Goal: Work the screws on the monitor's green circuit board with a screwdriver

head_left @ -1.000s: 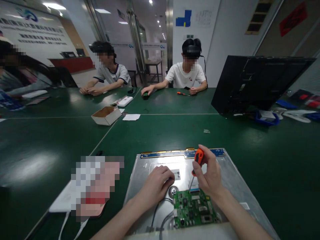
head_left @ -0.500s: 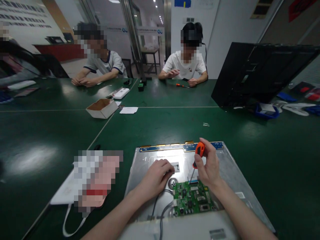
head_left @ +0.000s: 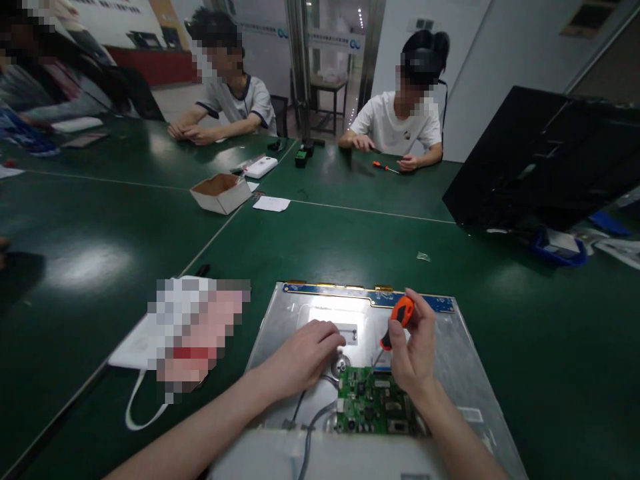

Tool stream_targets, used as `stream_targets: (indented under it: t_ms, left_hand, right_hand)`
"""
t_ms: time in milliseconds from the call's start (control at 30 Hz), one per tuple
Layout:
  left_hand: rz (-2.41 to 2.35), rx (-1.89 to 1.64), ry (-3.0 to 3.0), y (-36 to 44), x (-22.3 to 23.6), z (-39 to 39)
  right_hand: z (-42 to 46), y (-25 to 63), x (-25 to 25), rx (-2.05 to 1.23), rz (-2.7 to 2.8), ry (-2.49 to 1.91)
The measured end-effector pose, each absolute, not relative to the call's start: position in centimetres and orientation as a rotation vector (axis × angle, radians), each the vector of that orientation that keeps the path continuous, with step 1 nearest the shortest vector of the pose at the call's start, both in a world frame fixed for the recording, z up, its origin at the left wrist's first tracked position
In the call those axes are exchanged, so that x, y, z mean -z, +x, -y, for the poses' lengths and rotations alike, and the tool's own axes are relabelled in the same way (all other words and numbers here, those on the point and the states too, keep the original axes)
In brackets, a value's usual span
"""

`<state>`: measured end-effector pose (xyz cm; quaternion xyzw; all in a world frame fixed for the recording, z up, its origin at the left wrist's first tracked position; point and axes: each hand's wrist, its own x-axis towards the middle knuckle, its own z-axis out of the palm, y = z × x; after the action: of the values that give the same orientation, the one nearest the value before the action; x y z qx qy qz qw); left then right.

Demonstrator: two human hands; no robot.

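Note:
My right hand (head_left: 417,347) grips an orange and black screwdriver (head_left: 400,317), its thin shaft slanting down to the upper edge of a green circuit board (head_left: 367,400). The board lies on the silvery metal back of a display panel (head_left: 465,373). Beside the board's upper left corner, my left hand (head_left: 307,353) rests over the panel with its fingers curled together. Whatever may be under those fingertips is hidden. A round metal part (head_left: 341,365) shows just below them. Grey cables (head_left: 313,433) run from the board's left side, and a blue strip board (head_left: 345,293) lines the panel's far edge.
Left of the panel lies a white bag (head_left: 135,343) with a pink item on it. Farther off are an open cardboard box (head_left: 223,195), a white card (head_left: 271,203) and a large black screen housing (head_left: 530,160). Two people sit across the green table (head_left: 340,233); another is at far left.
The view has shifted slightly. The screwdriver leans more, and its tip has moved left along the board's upper edge. My left hand stays in nearly the same place on the panel.

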<state>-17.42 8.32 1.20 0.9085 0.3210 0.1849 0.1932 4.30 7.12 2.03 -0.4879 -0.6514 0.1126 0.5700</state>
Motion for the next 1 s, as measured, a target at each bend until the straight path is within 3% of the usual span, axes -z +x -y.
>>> stream_targets:
  t_ms: [433,1000]
  left_hand:
    - [-0.842,-0.709,2.392,-17.1,-1.9,-8.5]
    - [-0.654,-0.492,2.242,-16.8,-4.4,-6.1]
  right_hand:
    - [-6.6,3.0,-3.1,-0.335,1.592,-0.982]
    - [-5.4,3.0,-3.5,-0.408,1.603,-0.910]
